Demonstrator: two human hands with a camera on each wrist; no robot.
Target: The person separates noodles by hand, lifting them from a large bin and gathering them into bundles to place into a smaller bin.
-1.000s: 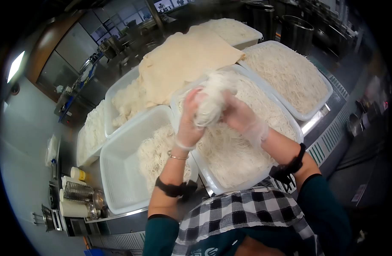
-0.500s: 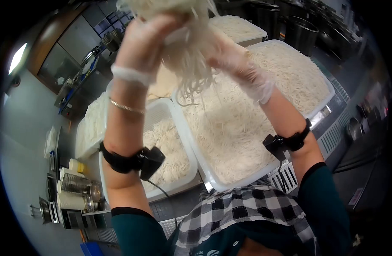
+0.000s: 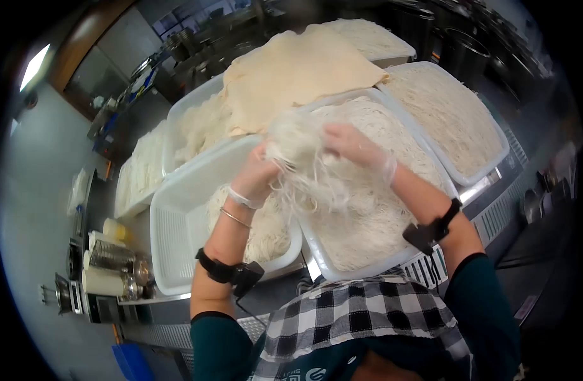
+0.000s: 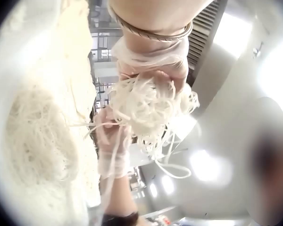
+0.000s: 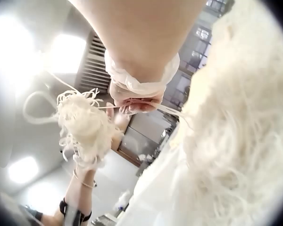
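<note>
A loose bundle of white noodles (image 3: 304, 159) hangs between the hands, over the noodle-filled tub (image 3: 361, 235). The gloved left hand (image 3: 256, 173) grips the bundle from its left side; in the left wrist view the noodle clump (image 4: 146, 106) bulges out below that hand's fingers. On the other side, the gloved right hand (image 3: 355, 145) has its fingers curled, and in the right wrist view this hand (image 5: 136, 101) pinches a few strands that stretch toward the bundle (image 5: 82, 125).
A white tub (image 3: 177, 235), part filled with noodles, stands at the left front. Behind it, a cream cloth (image 3: 298, 73) lies over other tubs. Another noodle tub (image 3: 440, 114) is at the right, and cups and containers (image 3: 104, 279) stand at the far left.
The hands rose high with the noodles half a second ago and are now lower, over the tubs. They are farther apart than one second ago, with strands hanging loose from the bundle.
</note>
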